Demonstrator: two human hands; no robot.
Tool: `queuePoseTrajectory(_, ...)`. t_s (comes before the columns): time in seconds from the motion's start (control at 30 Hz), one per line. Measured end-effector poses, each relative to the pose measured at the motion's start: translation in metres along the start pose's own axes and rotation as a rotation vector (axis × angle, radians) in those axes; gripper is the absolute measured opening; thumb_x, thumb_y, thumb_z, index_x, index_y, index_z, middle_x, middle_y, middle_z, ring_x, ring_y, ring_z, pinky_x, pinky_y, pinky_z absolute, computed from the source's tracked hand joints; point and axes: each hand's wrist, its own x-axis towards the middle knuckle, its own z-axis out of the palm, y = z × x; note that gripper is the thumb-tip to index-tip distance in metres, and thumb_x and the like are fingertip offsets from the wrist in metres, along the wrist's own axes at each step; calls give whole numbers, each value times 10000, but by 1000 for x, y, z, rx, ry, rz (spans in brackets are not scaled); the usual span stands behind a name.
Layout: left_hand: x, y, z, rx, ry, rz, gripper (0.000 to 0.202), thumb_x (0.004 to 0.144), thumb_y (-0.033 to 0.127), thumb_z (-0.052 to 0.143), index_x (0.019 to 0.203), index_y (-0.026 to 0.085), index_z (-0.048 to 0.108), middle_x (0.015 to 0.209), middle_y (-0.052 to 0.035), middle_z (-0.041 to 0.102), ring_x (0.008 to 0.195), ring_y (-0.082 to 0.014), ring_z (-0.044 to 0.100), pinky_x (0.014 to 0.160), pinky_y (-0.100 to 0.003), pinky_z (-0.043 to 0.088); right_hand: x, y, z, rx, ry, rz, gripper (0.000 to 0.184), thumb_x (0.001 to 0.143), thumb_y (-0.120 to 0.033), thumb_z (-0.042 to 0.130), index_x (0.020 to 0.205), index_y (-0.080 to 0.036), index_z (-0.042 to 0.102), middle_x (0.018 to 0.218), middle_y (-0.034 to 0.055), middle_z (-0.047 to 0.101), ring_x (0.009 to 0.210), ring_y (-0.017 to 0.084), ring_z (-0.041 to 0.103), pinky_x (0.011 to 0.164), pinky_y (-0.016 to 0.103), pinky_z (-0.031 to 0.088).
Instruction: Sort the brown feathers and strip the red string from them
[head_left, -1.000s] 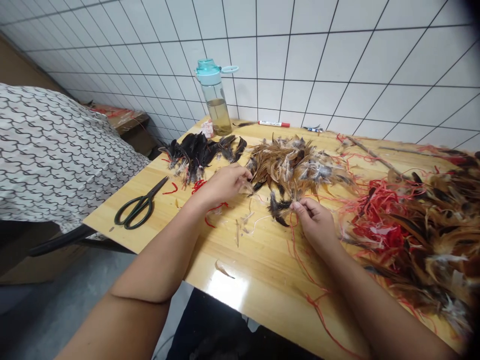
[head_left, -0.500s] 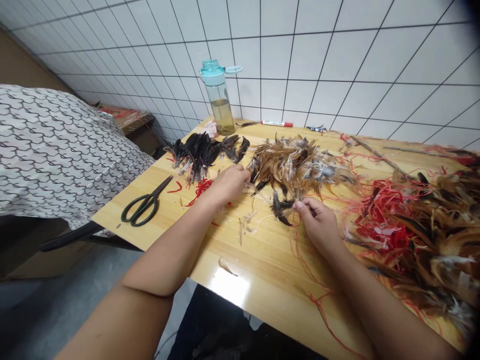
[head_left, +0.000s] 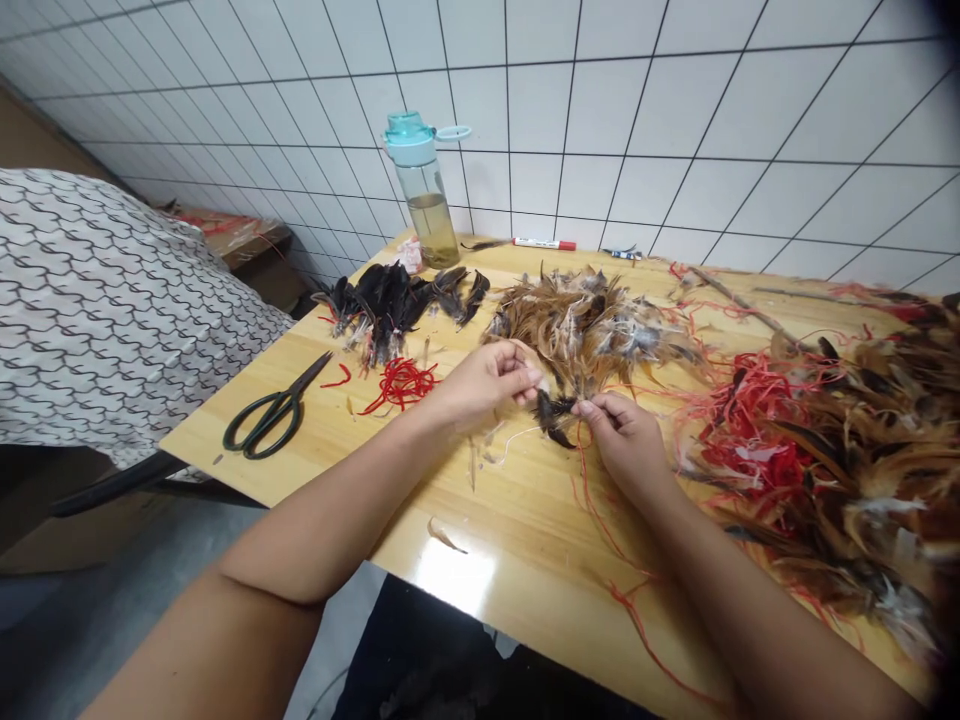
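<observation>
Black feathers (head_left: 555, 408) are pinched at their right end between the thumb and fingers of my right hand (head_left: 626, 432). Red string (head_left: 589, 490) hangs down from that grip across the table. My left hand (head_left: 493, 380) is closed just to the left, its fingertips pinching what looks like a small brown feather (head_left: 553, 380), pale at the end and partly hidden. Directly behind both hands lies a heap of brown feathers (head_left: 562, 325). Short cut red strings (head_left: 401, 384) sit beside my left wrist.
Black scissors (head_left: 274, 412) lie at the left. A pile of black feathers (head_left: 386, 300) is behind them, near a water bottle (head_left: 427, 200) and a red marker (head_left: 544, 243). Tied feather bundles with red string (head_left: 772, 430) cover the right side. Patterned cloth (head_left: 127, 310) hangs at far left.
My left hand has come away from the brown heap, moving right and toward me, close to my right hand. My right hand keeps its pinch on the black feathers. The view has shifted slightly.
</observation>
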Motion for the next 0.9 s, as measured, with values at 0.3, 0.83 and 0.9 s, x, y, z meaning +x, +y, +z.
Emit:
queuePoseTrajectory(0.3, -5, -15, 30, 152, 8, 32, 155, 801, 266, 642, 809, 158, 531, 662, 29, 566, 593, -70, 527, 592, -196, 427, -1, 0, 4, 17, -14, 16, 224, 796, -322, 556, 623, -205, 637, 631, 20, 607, 606, 145, 525, 602, 273, 408)
queuePoseTrajectory(0.83, -2, -5, 13, 599, 72, 310, 117, 840, 242, 567, 925, 166, 594, 865, -19, 644, 790, -123, 582, 729, -232, 442, 0, -2, 2, 24, -62, -5, 240, 807, -361, 557, 632, -201, 595, 600, -1, 545, 571, 133, 479, 569, 264, 373)
queuePoseTrajectory(0.9, 0, 6, -9, 667, 213, 346, 125, 836, 228, 561, 933, 162, 605, 868, -28, 645, 786, -126, 584, 727, -234, 440, 0, -3, 0, 18, -57, 25, 254, 815, -380, 550, 649, -197, 603, 574, -12, 512, 549, 127, 452, 549, 260, 354)
